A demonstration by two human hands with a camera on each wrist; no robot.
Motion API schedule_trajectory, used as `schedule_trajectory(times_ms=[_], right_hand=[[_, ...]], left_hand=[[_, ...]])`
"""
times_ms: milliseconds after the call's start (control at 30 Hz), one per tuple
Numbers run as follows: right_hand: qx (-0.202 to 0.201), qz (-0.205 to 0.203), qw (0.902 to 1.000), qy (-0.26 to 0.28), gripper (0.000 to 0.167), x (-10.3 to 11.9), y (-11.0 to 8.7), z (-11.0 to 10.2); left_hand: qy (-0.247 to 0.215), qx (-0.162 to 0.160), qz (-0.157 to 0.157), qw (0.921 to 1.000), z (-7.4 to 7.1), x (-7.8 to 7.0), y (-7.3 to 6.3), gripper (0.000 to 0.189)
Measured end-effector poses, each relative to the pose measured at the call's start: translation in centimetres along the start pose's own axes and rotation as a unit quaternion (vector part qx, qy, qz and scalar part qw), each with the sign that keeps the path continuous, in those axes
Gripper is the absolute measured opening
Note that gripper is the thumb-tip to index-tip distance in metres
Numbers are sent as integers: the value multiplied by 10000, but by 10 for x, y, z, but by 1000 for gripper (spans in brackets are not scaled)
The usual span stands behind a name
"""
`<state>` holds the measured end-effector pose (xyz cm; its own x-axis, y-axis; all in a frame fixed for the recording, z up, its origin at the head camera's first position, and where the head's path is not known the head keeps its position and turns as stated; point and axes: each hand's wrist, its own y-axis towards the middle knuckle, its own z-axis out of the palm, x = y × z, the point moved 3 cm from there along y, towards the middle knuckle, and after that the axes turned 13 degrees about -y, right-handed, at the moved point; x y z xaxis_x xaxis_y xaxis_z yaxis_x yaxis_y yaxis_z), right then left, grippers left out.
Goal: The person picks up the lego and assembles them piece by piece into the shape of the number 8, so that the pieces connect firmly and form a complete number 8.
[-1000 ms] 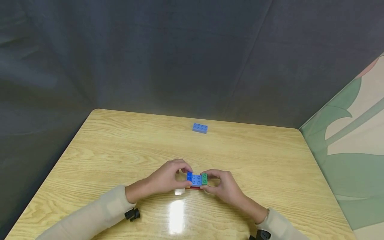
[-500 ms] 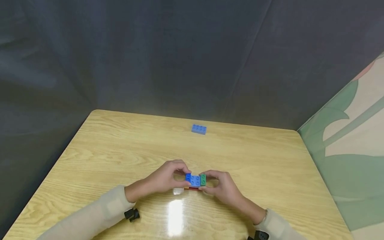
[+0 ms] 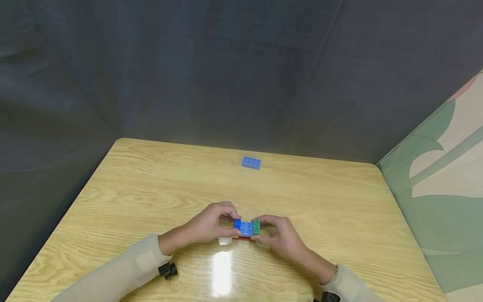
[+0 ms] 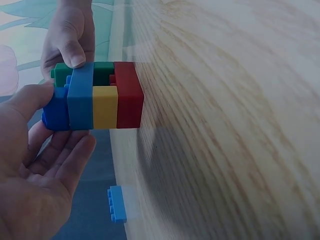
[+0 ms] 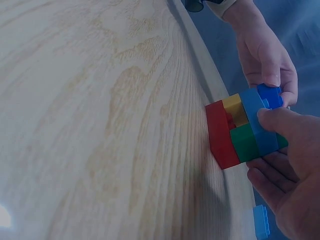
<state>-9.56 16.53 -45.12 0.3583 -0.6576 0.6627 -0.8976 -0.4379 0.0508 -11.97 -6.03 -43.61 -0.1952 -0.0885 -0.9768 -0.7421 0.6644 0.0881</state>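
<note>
A stack of toy building bricks stands near the middle of the table. Its base is a red brick (image 4: pixel 130 97), with a yellow brick (image 4: pixel 105 107) and a green brick (image 5: pixel 245 143) above, a gap between them. Across these lies a light blue brick (image 3: pixel 246 228). On top sit a dark blue brick (image 3: pixel 237 224) at the left end and another green brick (image 3: pixel 256 227) at the right. My left hand (image 3: pixel 216 222) pinches the dark blue brick between thumb and fingers. At the opposite end my right hand (image 3: pixel 281 235) grips the stack around the upper green brick, partly hiding it.
A loose light blue brick (image 3: pixel 251 162) lies towards the far edge of the wooden table (image 3: pixel 170 176). Behind the table hangs a dark curtain (image 3: pixel 241 75). A patterned panel (image 3: pixel 445 188) borders the right side.
</note>
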Motion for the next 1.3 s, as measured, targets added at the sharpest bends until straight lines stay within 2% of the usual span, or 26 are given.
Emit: schedule_trajectory(times_ms=[200,400,533,933,1133,1300], right_hand=[[8,-37,10000,22,31,1,0,-1],[20,-24,10000,39,32,1,-1,0],[-1,-41,10000,32,32,1,0,0],[-39,-6,10000,-67,32,0,1,0],[-17,-12,9999,-126,33,1,0,0],[-12,-23,10000,-75,32,1,1,-1]], left_hand=[[-102,6,23,9999,0,1,0,17],[-99,-140,1,9999,1,6,-3,20],[11,-189,29,9998,1,6,-3,22],[512,-64,43,9987,0,4,-2,26],[546,-4,-6,9985,-7,1,-1,29],[709,-219,111,9972,-20,-3,6,38]])
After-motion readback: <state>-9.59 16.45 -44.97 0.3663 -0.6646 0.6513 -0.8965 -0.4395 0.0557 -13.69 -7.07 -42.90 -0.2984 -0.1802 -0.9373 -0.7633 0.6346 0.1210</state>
